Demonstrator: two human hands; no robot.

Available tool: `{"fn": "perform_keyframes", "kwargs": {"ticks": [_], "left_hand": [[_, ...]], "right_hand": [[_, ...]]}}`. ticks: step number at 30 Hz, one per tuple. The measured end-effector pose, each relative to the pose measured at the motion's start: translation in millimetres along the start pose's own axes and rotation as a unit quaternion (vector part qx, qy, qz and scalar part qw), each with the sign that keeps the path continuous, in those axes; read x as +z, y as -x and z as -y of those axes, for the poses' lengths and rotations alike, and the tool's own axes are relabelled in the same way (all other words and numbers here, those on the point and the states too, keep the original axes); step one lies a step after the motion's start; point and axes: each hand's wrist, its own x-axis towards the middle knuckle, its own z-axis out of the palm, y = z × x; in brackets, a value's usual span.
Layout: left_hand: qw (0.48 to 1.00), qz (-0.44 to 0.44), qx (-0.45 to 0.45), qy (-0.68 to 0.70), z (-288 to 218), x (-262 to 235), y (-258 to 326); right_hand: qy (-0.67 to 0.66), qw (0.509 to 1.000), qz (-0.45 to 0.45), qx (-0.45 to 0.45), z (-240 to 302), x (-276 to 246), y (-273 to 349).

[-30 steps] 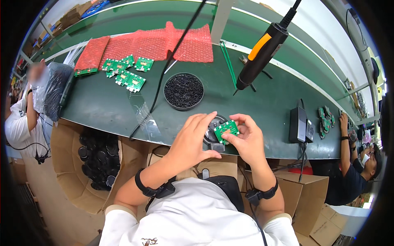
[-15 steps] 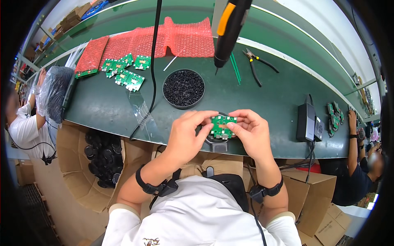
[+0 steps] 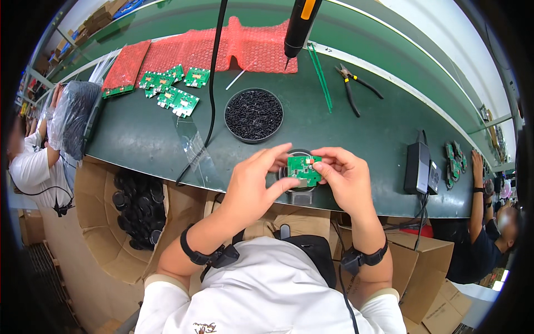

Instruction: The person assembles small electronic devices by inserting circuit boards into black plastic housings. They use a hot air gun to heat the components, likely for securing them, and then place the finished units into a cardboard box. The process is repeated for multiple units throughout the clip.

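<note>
Circuit board (image 3: 302, 171) near bench edge (image 3: 400, 213), open room rightward

Green workbench (image 3: 345, 145), beige floor (image 3: 83, 286), seemingly a white wall (image 3: 436, 42) behind.

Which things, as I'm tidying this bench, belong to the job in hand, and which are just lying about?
Belong, apparently:
- green circuit board, held
- dark round part beneath it
- loose green boards, matching kind
- dish of small black pieces, probably
- hanging power driver, probably

Lying about, seemingly:
- pliers
- green strips
- white stick
- red bubble wrap
</note>
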Motion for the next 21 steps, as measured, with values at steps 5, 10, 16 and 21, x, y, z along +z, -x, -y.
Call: {"fn": "perform_keyframes", "kwargs": {"ticks": [5, 10, 16, 21], "left_hand": [[0.978, 0.051, 0.107, -0.172, 6.1, -4.8, 12.6], [0.960, 0.043, 0.160, -0.227, 9.3, -1.9, 14.9], [0.950, 0.041, 0.165, -0.261, 8.8, 1.4, 16.8], [0.958, 0.004, 0.197, -0.211, 11.1, -4.1, 0.1]], "right_hand": [[0.078, 0.997, 0.002, 0.028, -7.7, -3.1, -4.2], [0.219, 0.975, 0.013, -0.029, 4.1, -1.0, -0.7], [0.286, 0.923, 0.084, -0.243, -5.2, -9.5, 12.8], [0.259, 0.921, 0.031, -0.288, 1.6, 1.1, 22.5]]}}
